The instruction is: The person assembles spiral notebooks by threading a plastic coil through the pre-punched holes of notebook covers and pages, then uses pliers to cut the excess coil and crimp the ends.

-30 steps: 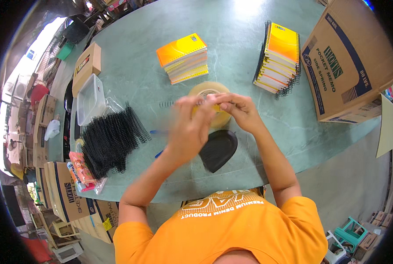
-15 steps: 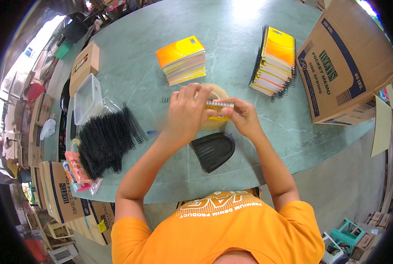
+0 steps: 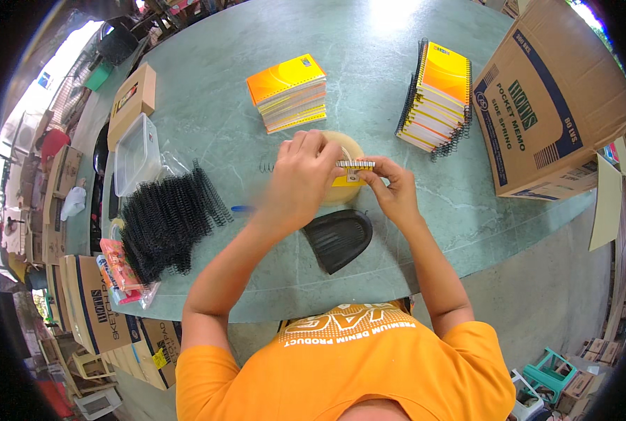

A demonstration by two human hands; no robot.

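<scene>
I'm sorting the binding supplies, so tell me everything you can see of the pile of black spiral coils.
The pile of black spiral coils lies on the green table at the person's left, beyond the left hand. Many thin, loose coils, apparently plastic, lie roughly parallel and overlapping. A clear plastic container borders the pile; neither hand touches it.

Bare tabletop lies open ahead, hemmed by coil pile (left), notebook stacks and carton.

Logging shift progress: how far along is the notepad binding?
Done: a stack of spiral-bound pads sits at the far right. In hand: the left hand and right hand hold one small pad between them. Left: an unbound orange stack and a big pile of black coils.
</scene>
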